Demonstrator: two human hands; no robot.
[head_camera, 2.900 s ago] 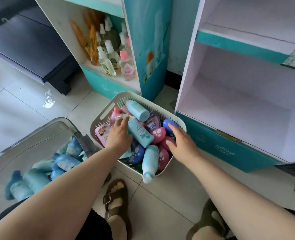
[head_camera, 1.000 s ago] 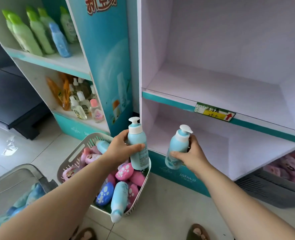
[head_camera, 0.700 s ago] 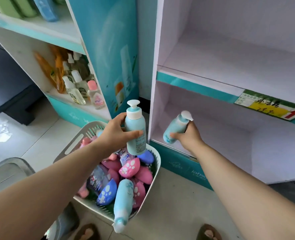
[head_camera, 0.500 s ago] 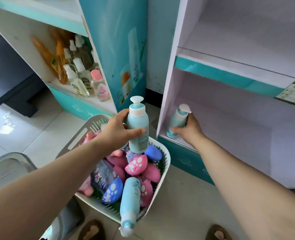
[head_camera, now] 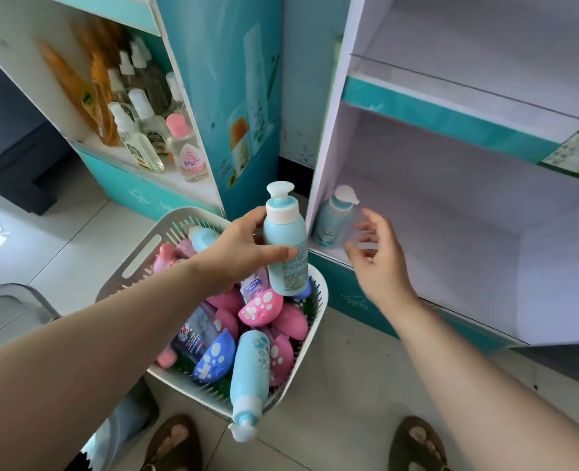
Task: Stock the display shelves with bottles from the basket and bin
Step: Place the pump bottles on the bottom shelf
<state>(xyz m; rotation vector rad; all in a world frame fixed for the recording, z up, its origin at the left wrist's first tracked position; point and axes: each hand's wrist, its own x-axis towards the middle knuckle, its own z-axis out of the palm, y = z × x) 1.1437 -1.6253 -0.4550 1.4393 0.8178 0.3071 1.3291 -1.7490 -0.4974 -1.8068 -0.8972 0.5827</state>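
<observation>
My left hand (head_camera: 237,253) grips a light blue pump bottle (head_camera: 284,239) upright above the white basket (head_camera: 315,321), which holds several pink, blue and light blue bottles. A second light blue pump bottle (head_camera: 332,222) stands in the front left corner of the white display stand's bottom shelf (head_camera: 434,239). Just to that bottle's right, my right hand (head_camera: 380,260) hovers with fingers spread and holds nothing.
The left display stand (head_camera: 193,185) carries clear and orange bottles on its lowest shelf. A grey bin (head_camera: 13,307) sits at the lower left. My sandalled feet (head_camera: 176,447) stand on the tiled floor below the basket. The right stand's upper shelf (head_camera: 468,62) is bare.
My right hand set its bottle down in the bottom shelf's left corner, let go and drew back a little. My left hand has kept hold of its bottle above the basket.
</observation>
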